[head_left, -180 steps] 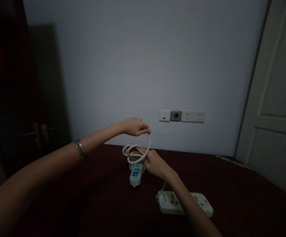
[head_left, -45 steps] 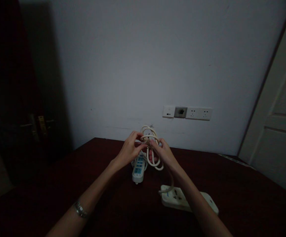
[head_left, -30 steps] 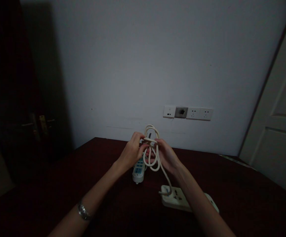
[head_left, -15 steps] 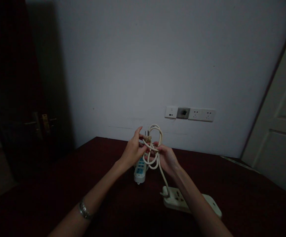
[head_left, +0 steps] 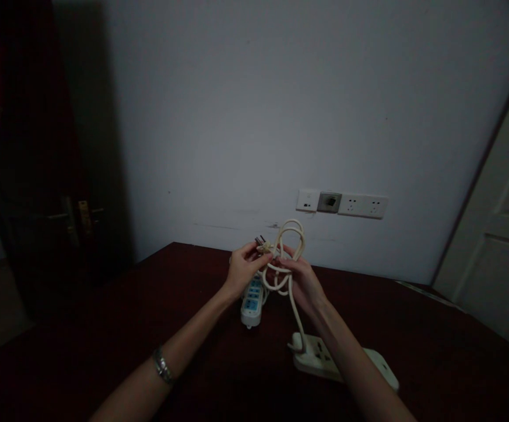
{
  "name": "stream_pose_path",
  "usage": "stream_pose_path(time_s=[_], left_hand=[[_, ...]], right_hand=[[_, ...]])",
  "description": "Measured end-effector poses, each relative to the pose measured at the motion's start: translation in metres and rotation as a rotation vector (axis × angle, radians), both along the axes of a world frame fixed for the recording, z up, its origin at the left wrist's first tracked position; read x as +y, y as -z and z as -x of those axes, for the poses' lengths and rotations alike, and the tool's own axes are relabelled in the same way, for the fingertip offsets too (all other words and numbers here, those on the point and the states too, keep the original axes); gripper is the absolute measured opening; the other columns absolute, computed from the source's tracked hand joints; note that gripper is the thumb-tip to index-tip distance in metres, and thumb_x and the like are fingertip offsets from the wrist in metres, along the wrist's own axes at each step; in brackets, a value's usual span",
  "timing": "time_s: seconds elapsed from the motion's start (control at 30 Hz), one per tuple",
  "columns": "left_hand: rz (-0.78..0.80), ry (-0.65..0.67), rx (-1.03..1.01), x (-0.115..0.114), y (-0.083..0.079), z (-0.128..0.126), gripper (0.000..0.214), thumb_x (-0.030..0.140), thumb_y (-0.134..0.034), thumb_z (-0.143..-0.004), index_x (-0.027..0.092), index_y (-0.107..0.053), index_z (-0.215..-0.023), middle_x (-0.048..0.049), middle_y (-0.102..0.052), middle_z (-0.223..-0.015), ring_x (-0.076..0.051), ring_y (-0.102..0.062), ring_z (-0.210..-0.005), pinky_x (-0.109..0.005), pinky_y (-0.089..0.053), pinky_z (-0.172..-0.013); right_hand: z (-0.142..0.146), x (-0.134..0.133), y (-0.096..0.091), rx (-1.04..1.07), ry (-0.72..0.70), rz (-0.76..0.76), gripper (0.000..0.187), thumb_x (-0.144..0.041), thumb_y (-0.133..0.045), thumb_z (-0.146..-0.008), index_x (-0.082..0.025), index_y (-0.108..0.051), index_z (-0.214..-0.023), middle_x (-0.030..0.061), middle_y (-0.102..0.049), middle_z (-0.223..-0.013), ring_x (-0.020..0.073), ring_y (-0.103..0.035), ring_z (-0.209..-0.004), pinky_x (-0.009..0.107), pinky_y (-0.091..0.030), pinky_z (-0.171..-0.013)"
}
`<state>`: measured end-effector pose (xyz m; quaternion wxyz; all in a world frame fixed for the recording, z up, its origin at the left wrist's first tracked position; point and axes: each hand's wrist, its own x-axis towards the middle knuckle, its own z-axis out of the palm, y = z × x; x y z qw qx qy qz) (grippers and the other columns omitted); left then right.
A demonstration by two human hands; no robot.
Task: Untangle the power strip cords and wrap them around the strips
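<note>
A looped cream power cord [head_left: 303, 237] is held up between both hands above the table. My left hand [head_left: 244, 268] is closed on the plug end, and the plug [head_left: 263, 245] tilts up to the left with its metal prongs bare. Around the coiled loops my right hand [head_left: 304, 280] is closed, thumb on top. The cord runs down from there to a white power strip [head_left: 318, 358] on the table, partly covered by my right forearm. Beyond my left hand lies a second power strip with blue sockets [head_left: 251, 302], its far end hidden.
The dark red table [head_left: 184, 351] reaches back to a pale wall [head_left: 210, 117] with a row of wall sockets [head_left: 362, 206]. A dark door with a handle [head_left: 85, 217] stands at left, a pale door [head_left: 500, 234] at right.
The plug has tipped from upright to leaning left. The cord loops and both hands have shifted slightly to the right in the picture, as the view itself moved a little.
</note>
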<state>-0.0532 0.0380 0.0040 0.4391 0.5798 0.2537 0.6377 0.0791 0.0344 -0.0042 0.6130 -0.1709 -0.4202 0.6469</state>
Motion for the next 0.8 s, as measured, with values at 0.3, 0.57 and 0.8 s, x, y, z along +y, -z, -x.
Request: stream_pose_path(time_s=[0.3, 0.57, 0.8], left_hand=[[-0.166, -0.197, 0.154, -0.001, 0.014, -0.003, 0.028, 0.029, -0.066, -0.071, 0.013, -0.059, -0.093, -0.0070, -0.065, -0.093, -0.018, -0.061, -0.087, -0.028, -0.048, -0.079], [-0.162, -0.213, 0.097, 0.003, 0.013, -0.001, 0.027, 0.031, -0.065, -0.071, 0.014, -0.058, -0.090, -0.0050, -0.065, -0.088, -0.016, -0.061, -0.081, -0.025, -0.048, -0.074], [0.043, -0.162, -0.038, 0.004, 0.010, -0.007, 0.030, 0.037, -0.067, -0.067, 0.011, -0.063, -0.082, -0.0064, -0.067, -0.081, -0.017, -0.062, -0.076, -0.025, -0.047, -0.070]], right_hand=[[0.004, 0.004, 0.006, -0.141, 0.285, 0.116, 0.044, -0.035, -0.077, -0.055, -0.020, -0.052, -0.088, -0.0036, -0.061, -0.058, 0.0125, -0.056, -0.044, 0.025, -0.049, -0.042], [-0.002, 0.009, 0.006, -0.534, 0.671, -0.174, 0.064, -0.045, -0.075, -0.052, -0.016, -0.053, -0.106, 0.0105, -0.063, -0.097, 0.0223, -0.064, -0.076, 0.035, -0.053, -0.065], [0.004, 0.003, 0.001, -0.480, 0.513, -0.269, 0.065, -0.032, -0.077, -0.051, -0.016, -0.049, -0.107, 0.0129, -0.061, -0.107, 0.0239, -0.062, -0.091, 0.038, -0.050, -0.080]])
